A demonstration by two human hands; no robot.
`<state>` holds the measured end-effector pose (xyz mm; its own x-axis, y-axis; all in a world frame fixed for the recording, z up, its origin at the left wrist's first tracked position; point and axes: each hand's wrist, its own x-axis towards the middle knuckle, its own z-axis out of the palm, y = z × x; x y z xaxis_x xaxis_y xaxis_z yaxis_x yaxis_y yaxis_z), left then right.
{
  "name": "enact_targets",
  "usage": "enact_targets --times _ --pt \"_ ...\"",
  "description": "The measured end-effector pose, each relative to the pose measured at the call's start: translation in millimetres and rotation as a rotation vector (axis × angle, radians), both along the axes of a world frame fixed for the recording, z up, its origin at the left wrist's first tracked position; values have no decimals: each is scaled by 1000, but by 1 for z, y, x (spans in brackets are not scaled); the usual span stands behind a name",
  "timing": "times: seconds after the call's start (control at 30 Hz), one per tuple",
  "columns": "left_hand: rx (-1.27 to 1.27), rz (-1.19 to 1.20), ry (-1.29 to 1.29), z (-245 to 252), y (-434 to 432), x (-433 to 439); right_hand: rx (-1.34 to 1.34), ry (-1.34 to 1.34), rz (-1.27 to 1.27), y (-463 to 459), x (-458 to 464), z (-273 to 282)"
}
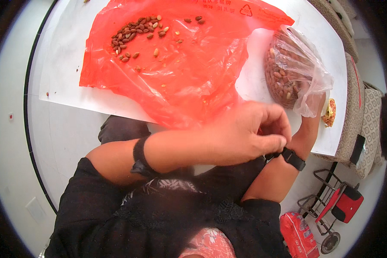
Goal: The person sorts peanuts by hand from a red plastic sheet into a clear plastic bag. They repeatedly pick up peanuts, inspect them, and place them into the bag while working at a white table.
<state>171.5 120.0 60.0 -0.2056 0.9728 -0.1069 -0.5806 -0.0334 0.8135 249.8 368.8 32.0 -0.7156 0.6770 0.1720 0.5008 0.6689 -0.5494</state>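
My left hand (267, 132) is raised over the table's near edge, fingers curled and thumb tip near the forefinger; whether something small sits between them is hidden. Its fingertips are close to the black band on my right wrist. My right hand (306, 93) reaches into the mouth of a clear plastic bag (312, 61), and the film blurs its fingers. Brown nuts (279, 74) fill that bag. A red plastic bag (193, 80) lies spread flat, bearing printed writing. On it rests a curved heap of brown nuts (132, 30), a few of them pale, with several loose ones around.
The white tabletop (253, 71) runs beneath both bags. A crumpled yellow and red wrapper (330, 113) lies by my right forearm. Patterned sofa cushions (354, 96) border the right side. On the floor stand a folding trolley (329, 196) and a red package (298, 235).
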Motion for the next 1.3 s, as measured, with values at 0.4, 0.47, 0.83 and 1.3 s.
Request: enact_targets --times 0.4,0.47,0.83,1.3 --pt "-294 560 884 -23 -54 -121 244 561 -126 -15 -24 24" --pt "-376 641 1009 -35 -69 -135 202 749 -10 -44 -29 49" --pt "-474 526 1698 -87 -98 -159 -65 -4 755 -169 -77 35" --pt "-545 595 1497 -77 -121 -191 16 -150 608 -143 -109 -17"
